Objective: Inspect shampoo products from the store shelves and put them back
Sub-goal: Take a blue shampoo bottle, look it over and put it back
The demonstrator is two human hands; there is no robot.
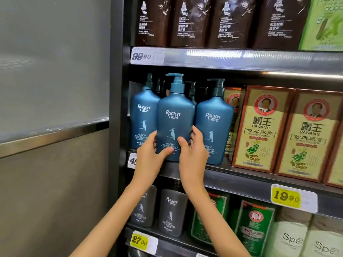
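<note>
As it stands at the front of the middle shelf (241, 179), the entry is one blue pump bottle (175, 123) of shampoo, upright, label outward, forward of two matching bottles: a left neighbour (143, 117) and a right neighbour (215, 127).

Location: left end of the shelf, with yellow boxes (259, 130) further right. The hands cover its base, so it cannot be told whether it rests on the shelf lip or is lifted just clear.

Hold: the left hand (148, 154) grasps the lower left edge, thumb across the front label. The right hand (194, 154) grasps the lower right edge, thumb on the front, fingers wrapped round the side.

Handling (a judgement, not a thing seen): rigid plastic with a matte finish, so probably not slippery when dry. Likely full and fairly heavy, with the weight low. Not fragile, though the pump head (176, 78) is the weak point and should not bear the load.

Best purchase: the flat flanks of the lower body, two-handed.

Return: the gap between the neighbours looks narrow, so a straight push back should avoid knocking them.
</note>
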